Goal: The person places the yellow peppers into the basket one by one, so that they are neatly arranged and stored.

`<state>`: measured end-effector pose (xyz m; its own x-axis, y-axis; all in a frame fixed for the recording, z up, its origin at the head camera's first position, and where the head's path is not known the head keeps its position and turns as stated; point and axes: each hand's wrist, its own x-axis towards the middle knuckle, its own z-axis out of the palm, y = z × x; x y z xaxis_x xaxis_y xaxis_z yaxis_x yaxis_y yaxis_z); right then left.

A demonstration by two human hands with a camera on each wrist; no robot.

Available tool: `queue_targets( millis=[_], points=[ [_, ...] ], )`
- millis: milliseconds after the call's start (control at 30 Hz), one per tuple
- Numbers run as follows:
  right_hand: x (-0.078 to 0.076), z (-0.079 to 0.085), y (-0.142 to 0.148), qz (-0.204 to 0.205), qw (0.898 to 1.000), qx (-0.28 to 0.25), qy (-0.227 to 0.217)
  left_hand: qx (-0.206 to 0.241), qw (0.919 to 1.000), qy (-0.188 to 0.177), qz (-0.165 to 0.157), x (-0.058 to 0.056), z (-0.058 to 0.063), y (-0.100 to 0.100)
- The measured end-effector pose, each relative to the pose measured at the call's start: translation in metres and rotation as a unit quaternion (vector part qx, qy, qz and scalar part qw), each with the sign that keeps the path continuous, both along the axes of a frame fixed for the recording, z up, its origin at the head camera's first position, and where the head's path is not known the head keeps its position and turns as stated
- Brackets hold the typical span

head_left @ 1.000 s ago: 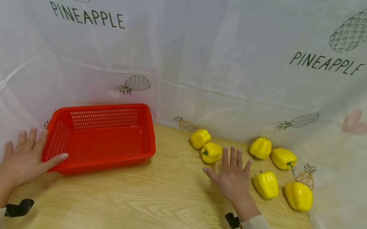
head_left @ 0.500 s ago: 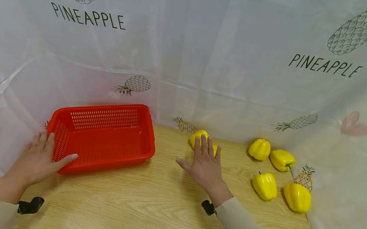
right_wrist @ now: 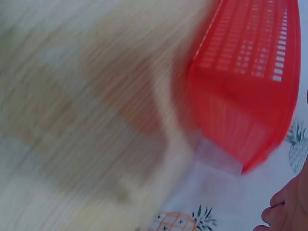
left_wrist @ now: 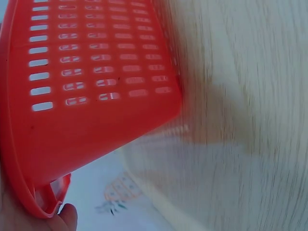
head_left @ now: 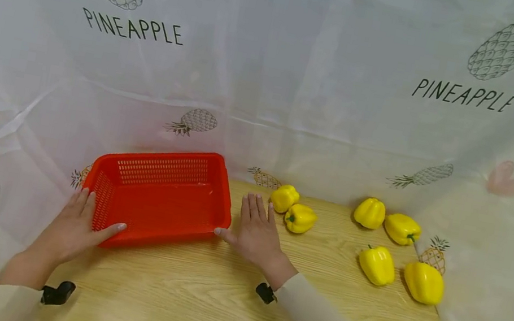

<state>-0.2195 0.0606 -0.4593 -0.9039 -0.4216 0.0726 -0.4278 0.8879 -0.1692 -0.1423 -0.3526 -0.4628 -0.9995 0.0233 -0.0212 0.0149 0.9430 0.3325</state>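
A red plastic basket with slotted walls sits on the wooden table at centre left in the head view. My left hand lies against its left front corner, fingers extended along the left side and thumb over the front rim. In the left wrist view, fingertips show right at the rim of the basket. On the other side, my right hand has straight fingers beside the basket's right end, its thumb tip overlapping the front right corner. The right wrist view shows fingertips near the basket.
Two yellow bell peppers lie just right of my right hand. Several more yellow bell peppers are spread at the right side of the table. A white sheet printed with pineapples hangs behind and beside the table.
My right hand has swept left, past the two nearer peppers, to the basket's right end. My left hand has moved right onto the basket's left corner, and the basket has shifted slightly right.
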Motion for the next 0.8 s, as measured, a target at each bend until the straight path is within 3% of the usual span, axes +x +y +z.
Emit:
queue_targets(
  millis=[300,600,800],
  points=[
    [0.027,-0.009,0.015,0.015,0.998,-0.054,-0.035,-0.006,0.9995,0.0,-0.031,0.006,0.004,0.038],
    [0.062,-0.012,0.054,0.007,0.998,-0.056,-0.032,-0.012,0.9976,0.01,-0.067,0.01,0.005,0.069],
    [0.08,-0.012,0.069,-0.001,0.999,-0.05,0.001,-0.016,0.9959,0.019,-0.087,0.015,0.004,0.081]
  ],
)
